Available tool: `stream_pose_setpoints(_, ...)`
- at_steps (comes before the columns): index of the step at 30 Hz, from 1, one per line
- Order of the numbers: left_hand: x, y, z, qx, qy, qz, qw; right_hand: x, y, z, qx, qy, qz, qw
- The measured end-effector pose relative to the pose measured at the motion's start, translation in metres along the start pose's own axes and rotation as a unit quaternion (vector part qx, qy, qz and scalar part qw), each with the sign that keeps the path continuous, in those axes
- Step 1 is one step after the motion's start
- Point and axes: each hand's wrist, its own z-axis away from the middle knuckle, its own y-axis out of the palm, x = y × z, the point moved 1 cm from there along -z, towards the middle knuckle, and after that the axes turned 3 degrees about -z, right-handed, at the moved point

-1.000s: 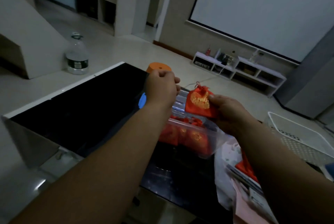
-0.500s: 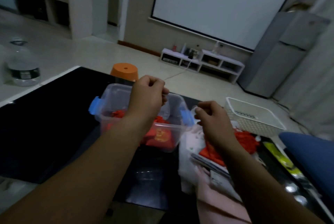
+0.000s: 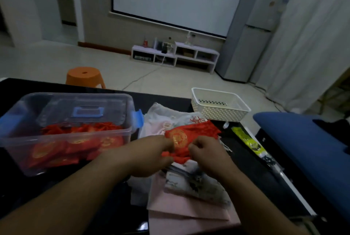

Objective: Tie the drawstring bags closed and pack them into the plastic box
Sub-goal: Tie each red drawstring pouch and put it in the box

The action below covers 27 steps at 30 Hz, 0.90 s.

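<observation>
Red cloth at our fingers: we hold a red drawstring bag (image 3: 180, 138) with a gold emblem, lying on the pile (image 3: 189, 187) just right of the plastic box (image 3: 75, 134).
Left hand (image 3: 151, 156): fingers curled, pinching the bag's near left edge.
Right hand (image 3: 206, 156): fingers curled, pinching the near right edge, close beside the left.
What changed: a second ago our right hand held a bag up over the box while the left drew at its top; half a second ago both hands hung at the box with no bag showing; now both are down on the pile with a fresh one.
What that means: we judge the last bag tied and packed, and this one only begun.
Box: clear, blue latch (image 3: 139, 119), on the black table (image 3: 246, 161), already holding many packed bags (image 3: 75, 145).
Farther out: white basket (image 3: 219, 110) beyond the pile, orange stool (image 3: 85, 76) behind the table.
Hard to make out: our fingers hide the cord, so we cannot tell whether the mouth is drawn; the lid (image 3: 87, 111) shows through the box, inside or behind we cannot say.
</observation>
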Motion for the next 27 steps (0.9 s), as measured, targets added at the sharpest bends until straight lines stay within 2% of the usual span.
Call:
stream_pose_setpoints(3,0.006,0.019,-0.016,0.036,-0.017,-0.046,0.998,-0.026,-0.012,-0.005,-0.010,0.027,0.064,0.998)
stream_pose_setpoints(7,0.002,0.030,-0.032,0.047,-0.022,-0.055,0.997,-0.044,-0.017,-0.017,-0.027,0.068,0.009,0.997)
stream_pose_setpoints(9,0.002,0.034,-0.038,0.049,-0.023,-0.064,0.996,-0.048,-0.013,-0.023,-0.020,0.071,-0.008,0.997)
stream_pose_setpoints(16,0.008,0.033,-0.037,0.070,-0.037,-0.043,0.996,-0.060,-0.005,-0.029,0.028,0.073,0.066,0.995)
stream_pose_setpoints(23,0.003,0.026,-0.029,0.062,-0.040,-0.047,0.996,-0.048,0.001,-0.028,-0.014,0.086,-0.056,0.995)
stream_pose_setpoints(27,0.002,0.021,-0.022,-0.018,-0.040,-0.019,0.999,-0.030,-0.004,-0.018,0.022,0.127,-0.213,0.969)
